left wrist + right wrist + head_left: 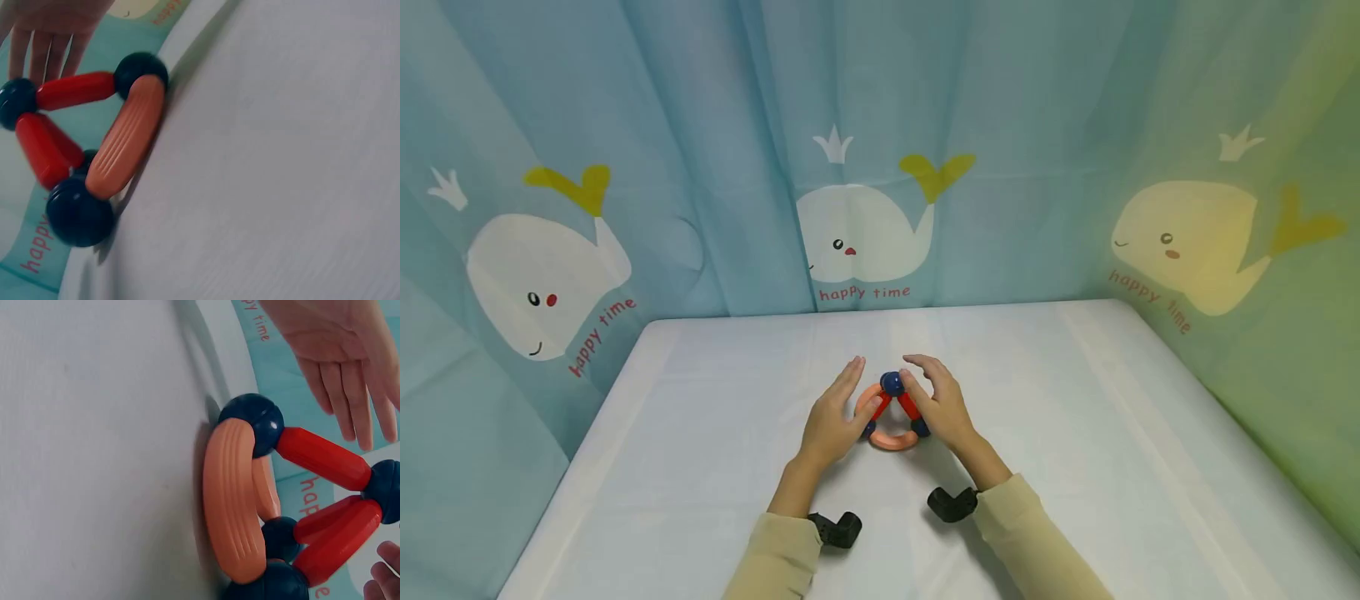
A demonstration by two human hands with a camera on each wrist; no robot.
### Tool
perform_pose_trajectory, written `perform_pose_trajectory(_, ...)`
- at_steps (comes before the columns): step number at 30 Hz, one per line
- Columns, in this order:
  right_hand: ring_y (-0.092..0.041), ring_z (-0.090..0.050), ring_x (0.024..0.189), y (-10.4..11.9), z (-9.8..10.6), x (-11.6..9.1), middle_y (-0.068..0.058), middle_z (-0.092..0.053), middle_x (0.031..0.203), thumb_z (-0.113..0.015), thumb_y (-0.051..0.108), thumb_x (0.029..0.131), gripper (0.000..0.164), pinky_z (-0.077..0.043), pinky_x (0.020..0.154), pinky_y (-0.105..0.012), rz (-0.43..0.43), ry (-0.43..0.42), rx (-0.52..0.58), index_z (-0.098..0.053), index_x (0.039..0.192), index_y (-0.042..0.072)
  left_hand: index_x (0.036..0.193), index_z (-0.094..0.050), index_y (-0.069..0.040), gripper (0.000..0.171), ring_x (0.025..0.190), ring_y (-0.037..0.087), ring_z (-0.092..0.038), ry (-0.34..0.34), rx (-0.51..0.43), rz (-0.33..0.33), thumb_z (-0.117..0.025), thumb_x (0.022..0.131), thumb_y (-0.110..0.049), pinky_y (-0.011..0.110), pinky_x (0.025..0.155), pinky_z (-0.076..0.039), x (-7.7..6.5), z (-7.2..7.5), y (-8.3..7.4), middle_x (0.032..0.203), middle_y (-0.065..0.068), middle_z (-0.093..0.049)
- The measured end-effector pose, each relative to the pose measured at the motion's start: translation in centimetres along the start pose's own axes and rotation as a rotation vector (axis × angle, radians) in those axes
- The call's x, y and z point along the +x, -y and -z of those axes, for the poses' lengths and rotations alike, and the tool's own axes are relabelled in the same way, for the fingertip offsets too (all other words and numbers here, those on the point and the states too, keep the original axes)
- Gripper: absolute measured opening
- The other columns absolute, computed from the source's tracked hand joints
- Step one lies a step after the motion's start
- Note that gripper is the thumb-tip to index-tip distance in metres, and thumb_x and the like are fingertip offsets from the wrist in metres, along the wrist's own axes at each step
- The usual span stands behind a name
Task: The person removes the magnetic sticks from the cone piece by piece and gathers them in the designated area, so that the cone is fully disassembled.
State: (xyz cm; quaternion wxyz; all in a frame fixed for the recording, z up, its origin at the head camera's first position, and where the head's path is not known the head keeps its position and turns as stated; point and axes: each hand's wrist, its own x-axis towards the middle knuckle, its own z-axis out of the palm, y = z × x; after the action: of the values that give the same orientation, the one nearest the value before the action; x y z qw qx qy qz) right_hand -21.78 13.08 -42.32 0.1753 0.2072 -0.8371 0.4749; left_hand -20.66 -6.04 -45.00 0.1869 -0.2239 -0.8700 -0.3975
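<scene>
A ball-and-rod building-toy pyramid stands on the white table between both hands. Its apex is a dark blue ball [892, 383], joined to straight red rods [325, 459]. Below, curved orange rods [128, 137] link more blue balls [80, 211] into a ring. My left hand [835, 423] is beside the pyramid's left side, its fingers extended; the right wrist view shows its open palm facing the toy. My right hand [942, 407] is on the other side, fingers loosely bent, the thumb overlapping the apex in the head view. Only its fingertips [384, 575] show in the right wrist view.
The white table [715, 467] reaches back to a blue curtain [722, 167] printed with white whales. Two black wrist-camera mounts, one by the left cuff [838, 531] and one by the right cuff [951, 504], hang low over the tabletop.
</scene>
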Motion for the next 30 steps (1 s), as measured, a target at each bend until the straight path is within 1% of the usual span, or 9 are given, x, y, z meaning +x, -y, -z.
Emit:
perform_pose_trajectory(5, -0.023, -0.048, 0.114, 0.0, -0.7, -0.2, -0.011, -0.056, 0.119, -0.061, 0.02, 0.089, 0.034, -0.04, 0.093, -0.043, 0.005, -0.029, 0.053, -0.059, 0.119, 0.004, 0.139, -0.039, -0.005, 0.062, 0.127, 0.02, -0.038, -0.067, -0.07, -0.015, -0.058, 0.09, -0.037, 0.04, 0.1, -0.034, -0.2, -1.1, -0.1, 0.14, 0.008, -0.04)
perform_pose_trajectory(9, -0.027, -0.049, 0.114, 0.4, -1.1, -0.3, -0.015, -0.056, 0.119, -0.066, 0.015, 0.086, 0.036, -0.04, 0.094, -0.044, -0.012, -0.014, 0.111, -0.058, 0.119, 0.001, 0.135, -0.044, -0.001, 0.061, 0.122, 0.023, -0.044, -0.131, -0.113, -0.015, -0.063, 0.087, -0.033, 0.04, 0.097, -0.038, -0.7, -1.9, -0.1, 0.135, 0.01, -0.045)
perform_pose_trajectory(13, -0.036, -0.049, 0.112, 2.1, -0.9, -0.7, -0.023, -0.056, 0.117, -0.066, 0.006, 0.084, 0.035, -0.039, 0.093, -0.049, -0.025, 0.001, 0.16, -0.057, 0.116, -0.006, 0.132, -0.047, 0.001, 0.061, 0.118, 0.024, -0.048, -0.173, -0.132, -0.029, -0.068, 0.084, -0.029, 0.04, 0.094, -0.041, -1.1, -2.7, -0.1, 0.132, 0.012, -0.049)
perform_pose_trajectory(17, -0.04, -0.05, 0.11, 3.8, -0.4, -1.0, -0.027, -0.057, 0.114, -0.065, 0.0, 0.082, 0.032, -0.039, 0.093, -0.051, -0.062, -0.007, 0.197, -0.058, 0.112, -0.011, 0.13, -0.049, 0.003, 0.058, 0.116, 0.024, -0.05, -0.182, -0.144, -0.054, -0.069, 0.082, -0.024, 0.038, 0.092, -0.043, -1.1, -3.3, -0.2, 0.13, 0.012, -0.051)
perform_pose_trajectory(20, -0.041, -0.052, 0.108, 3.9, -0.2, -1.0, -0.028, -0.057, 0.113, -0.065, -0.001, 0.083, 0.033, -0.038, 0.093, -0.053, -0.084, 0.004, 0.233, -0.057, 0.112, -0.012, 0.127, -0.052, 0.004, 0.054, 0.115, 0.023, -0.051, -0.18, -0.133, -0.064, -0.069, 0.082, -0.019, 0.035, 0.091, -0.044, -0.9, -3.6, -0.4, 0.128, 0.012, -0.053)
perform_pose_trajectory(22, -0.041, -0.053, 0.106, 3.8, -0.3, -0.9, -0.029, -0.056, 0.113, -0.065, -0.002, 0.083, 0.034, -0.038, 0.093, -0.053, -0.078, 0.02, 0.249, -0.056, 0.113, -0.014, 0.126, -0.053, 0.003, 0.051, 0.114, 0.022, -0.052, -0.178, -0.118, -0.056, -0.068, 0.082, -0.017, 0.035, 0.091, -0.044, -0.9, -3.8, -0.4, 0.126, 0.011, -0.054)
perform_pose_trajectory(26, -0.042, -0.054, 0.103, 3.4, -0.4, -0.7, -0.031, -0.056, 0.112, -0.064, -0.004, 0.083, 0.035, -0.039, 0.091, -0.053, -0.063, 0.035, 0.277, -0.054, 0.114, -0.016, 0.123, -0.058, 0.0, 0.044, 0.111, 0.02, -0.055, -0.18, -0.08, -0.005, -0.067, 0.083, -0.016, 0.034, 0.089, -0.045, -0.9, -3.9, -0.5, 0.122, 0.009, -0.057)
perform_pose_trajectory(28, -0.042, -0.055, 0.102, 3.4, -0.6, -0.6, -0.031, -0.057, 0.111, -0.065, -0.004, 0.082, 0.035, -0.04, 0.09, -0.052, -0.063, 0.032, 0.282, -0.055, 0.113, -0.016, 0.12, -0.06, 0.0, 0.04, 0.107, 0.021, -0.057, -0.193, -0.053, -0.001, -0.067, 0.083, -0.015, 0.035, 0.087, -0.047, -0.9, -3.9, -0.4, 0.118, 0.009, -0.06)
perform_pose_trajectory(30, -0.041, -0.056, 0.101, 3.4, -0.7, -0.5, -0.031, -0.058, 0.11, -0.065, -0.005, 0.081, 0.034, -0.041, 0.09, -0.051, -0.066, 0.025, 0.282, -0.056, 0.112, -0.016, 0.117, -0.062, 0.001, 0.037, 0.104, 0.022, -0.059, -0.219, -0.031, -0.013, -0.068, 0.082, -0.013, 0.035, 0.085, -0.048, -0.9, -3.8, -0.4, 0.114, 0.011, -0.062)
